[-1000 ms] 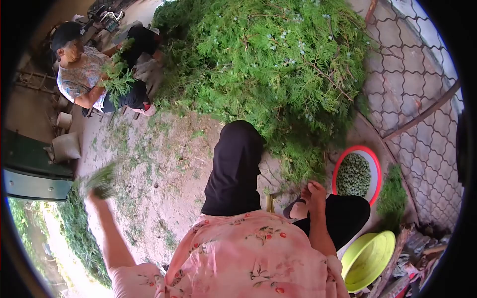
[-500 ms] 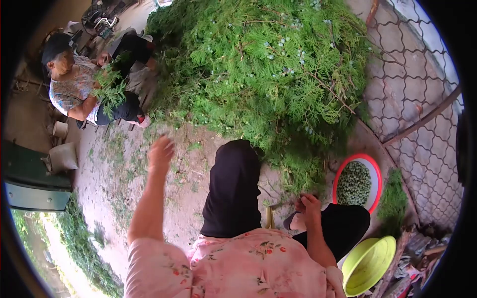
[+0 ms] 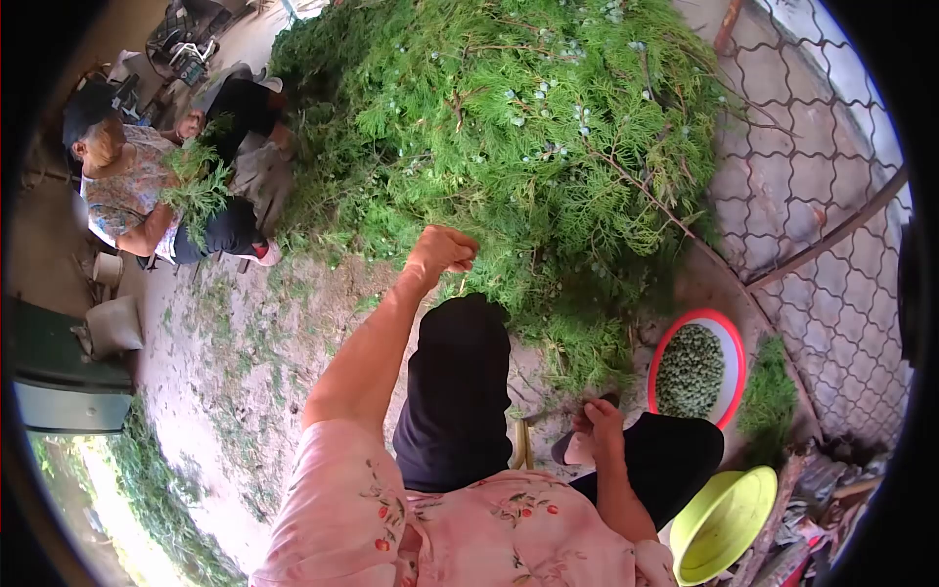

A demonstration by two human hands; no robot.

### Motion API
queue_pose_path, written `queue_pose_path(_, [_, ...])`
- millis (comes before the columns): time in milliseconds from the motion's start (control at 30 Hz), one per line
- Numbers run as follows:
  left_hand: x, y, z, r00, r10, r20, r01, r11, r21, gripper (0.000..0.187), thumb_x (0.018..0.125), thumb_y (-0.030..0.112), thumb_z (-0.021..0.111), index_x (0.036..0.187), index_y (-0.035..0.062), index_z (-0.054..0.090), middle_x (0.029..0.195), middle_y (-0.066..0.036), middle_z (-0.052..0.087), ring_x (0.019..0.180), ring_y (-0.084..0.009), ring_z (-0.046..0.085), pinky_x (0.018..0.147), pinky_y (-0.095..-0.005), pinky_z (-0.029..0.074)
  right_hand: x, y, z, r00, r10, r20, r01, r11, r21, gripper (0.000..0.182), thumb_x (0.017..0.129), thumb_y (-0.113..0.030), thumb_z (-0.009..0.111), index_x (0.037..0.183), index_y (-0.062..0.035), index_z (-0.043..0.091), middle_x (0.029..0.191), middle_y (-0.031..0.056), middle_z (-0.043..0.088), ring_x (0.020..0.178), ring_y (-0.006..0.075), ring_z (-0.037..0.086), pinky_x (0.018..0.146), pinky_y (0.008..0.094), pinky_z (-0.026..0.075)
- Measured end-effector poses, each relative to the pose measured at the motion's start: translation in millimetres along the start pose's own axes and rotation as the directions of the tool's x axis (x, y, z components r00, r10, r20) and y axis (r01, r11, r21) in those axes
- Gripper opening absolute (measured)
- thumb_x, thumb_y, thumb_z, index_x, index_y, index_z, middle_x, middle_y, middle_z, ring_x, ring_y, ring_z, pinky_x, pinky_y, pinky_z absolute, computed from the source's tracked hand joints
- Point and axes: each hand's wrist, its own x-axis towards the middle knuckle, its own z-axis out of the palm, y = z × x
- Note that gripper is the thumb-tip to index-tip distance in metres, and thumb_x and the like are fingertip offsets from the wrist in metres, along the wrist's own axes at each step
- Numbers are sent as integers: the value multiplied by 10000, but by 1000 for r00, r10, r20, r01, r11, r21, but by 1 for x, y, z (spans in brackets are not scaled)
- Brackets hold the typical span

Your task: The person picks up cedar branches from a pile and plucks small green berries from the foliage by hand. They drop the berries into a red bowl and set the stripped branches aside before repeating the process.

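Probably light and springy, the branches [image 3: 518, 147] heaped left of the red-rimmed bowl [image 3: 733, 377] hold best by their woody stems [image 3: 646, 189]. The left hand [image 3: 445, 251], farther from the bowl, and right hand [image 3: 599, 426], nearer, curl their fingers; any grip is unclear.

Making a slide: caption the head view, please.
Left hand by piled green branches, right hand near a red-rimmed bowl.
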Motion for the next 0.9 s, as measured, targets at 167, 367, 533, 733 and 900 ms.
queue_pose_path(167, [-44, 51, 37, 959, 176, 223, -266, 831, 489, 182, 750, -17, 601, 908, 17, 683, 802, -81, 672, 619, -124, 622, 578, -250, 531, 0, -11, 13, 998, 14, 53, -11, 998, -66, 203, 855, -96, 545, 1029, 8, 561, 758, 76, 596, 607, 179, 600, 547, 297, 505])
queue_pose_path(367, [-96, 48, 123, 629, 748, 210, -750, 514, 416, 169, 733, -28, 609, 873, 43, 674, 780, -110, 651, 679, -207, 643, 621, -279, 529, 3, -35, 60, 954, -167, 248, 190, 979, -74, 503, 804, -142, 621, 1236, 33, 430, 1017, 137, 572, 888, 185, 579, 689, 307, 493])
queue_pose_path(533, [-121, -3, 188, 568, 805, 170, -817, 526, 238, 164, 700, -35, 587, 835, 27, 657, 720, -121, 589, 756, -236, 596, 676, -309, 488, 0, -93, 115, 875, -384, 294, 468, 828, -310, 670, 769, -202, 663, 1337, -50, 341, 1117, 153, 523, 983, 173, 520, 750, 316, 456])
queue_pose_path(733, [-148, 3, 143, 601, 718, 351, -797, 508, 327, 298, 669, -18, 627, 958, 52, 641, 831, -170, 624, 772, -275, 625, 692, -350, 497, 33, -88, 139, 801, -461, 382, 543, 828, -141, 586, 789, -135, 619, 1317, -39, 382, 1075, 153, 547, 901, 187, 572, 699, 309, 469])
queue_pose_path(900, [-112, 28, 18, 813, 454, -365, -462, 884, 69, 264, 751, -94, 569, 980, 12, 647, 946, -104, 662, 798, -161, 625, 663, -271, 520, 22, -49, 105, 933, -245, 264, 297, 939, -176, 380, 821, -88, 572, 1175, 35, 507, 891, 113, 593, 721, 195, 624, 581, 291, 493])
